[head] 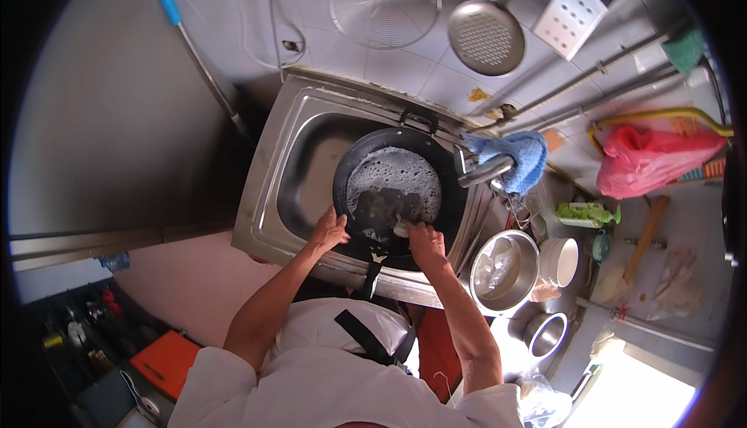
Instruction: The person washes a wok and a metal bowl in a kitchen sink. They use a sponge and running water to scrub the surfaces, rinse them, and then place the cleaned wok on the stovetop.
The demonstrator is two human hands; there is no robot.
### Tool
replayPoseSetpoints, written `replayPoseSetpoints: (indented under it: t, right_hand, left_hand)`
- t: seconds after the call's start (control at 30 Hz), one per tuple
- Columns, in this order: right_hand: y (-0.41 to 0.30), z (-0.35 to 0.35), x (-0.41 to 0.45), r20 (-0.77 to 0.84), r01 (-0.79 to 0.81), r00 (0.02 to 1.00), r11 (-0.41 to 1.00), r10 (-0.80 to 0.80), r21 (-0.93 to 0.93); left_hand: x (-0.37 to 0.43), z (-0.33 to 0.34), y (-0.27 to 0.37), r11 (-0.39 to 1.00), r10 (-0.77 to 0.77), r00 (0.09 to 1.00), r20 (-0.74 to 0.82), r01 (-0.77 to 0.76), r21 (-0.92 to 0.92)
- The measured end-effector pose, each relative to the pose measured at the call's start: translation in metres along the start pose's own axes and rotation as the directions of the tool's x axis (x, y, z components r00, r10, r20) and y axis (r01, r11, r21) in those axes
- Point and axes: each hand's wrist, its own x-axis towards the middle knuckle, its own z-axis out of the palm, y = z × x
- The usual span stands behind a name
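A large black wok (343,162) rests in the steel sink (265,194), its long handle (372,279) towards me and a loop handle at the far side. Foamy water (397,168) covers much of its inside, with dark water nearer me. My left hand (331,231) is at the wok's near left rim, thumb and fingers around the edge. In my right hand (427,243), over the near right part of the wok, is a small pale thing (401,228), mostly covered by the fingers; its kind cannot be told.
A faucet (485,172) with a blue cloth (528,156) reaches over the wok's right side. To the right stand a steel pot (505,273) with plastic inside, white tubs (560,261) and a green pump bottle (585,215). A strainer (385,5) and a perforated skimmer (487,37) hang on the tiled wall.
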Motion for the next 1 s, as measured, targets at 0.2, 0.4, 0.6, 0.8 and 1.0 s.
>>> replayPoseSetpoints:
  t: [0.2,0.4,0.6,0.8,1.0]
  right_hand:
    - [-0.050,-0.012,0.027,0.316,0.194,0.922,0.973,-0.225,0.128]
    - [-0.102,0.029,0.136,-0.032,0.138,0.990,0.853,-0.140,0.503]
    - [-0.067,-0.003,0.158,-0.035,-0.200,0.924,0.557,0.382,0.806]
    - [-0.067,0.000,0.072,0.089,-0.158,0.987,0.814,0.131,0.559]
    - [-0.108,-0.018,0.112,0.070,-0.004,0.996,0.796,-0.048,0.605]
  left_hand:
    - [0.001,0.005,-0.013,0.917,0.171,0.966,0.195,-0.084,-0.390]
    - [0.037,-0.012,-0.065,0.798,0.250,0.902,0.352,0.014,-0.602]
    - [0.034,-0.003,-0.059,0.712,0.109,0.927,0.358,0.179,-0.679]
    - [0.007,0.004,-0.012,0.869,0.111,0.961,0.253,0.029,-0.493]
    - [0.030,0.001,-0.047,0.881,0.112,0.942,0.318,0.054,-0.469]
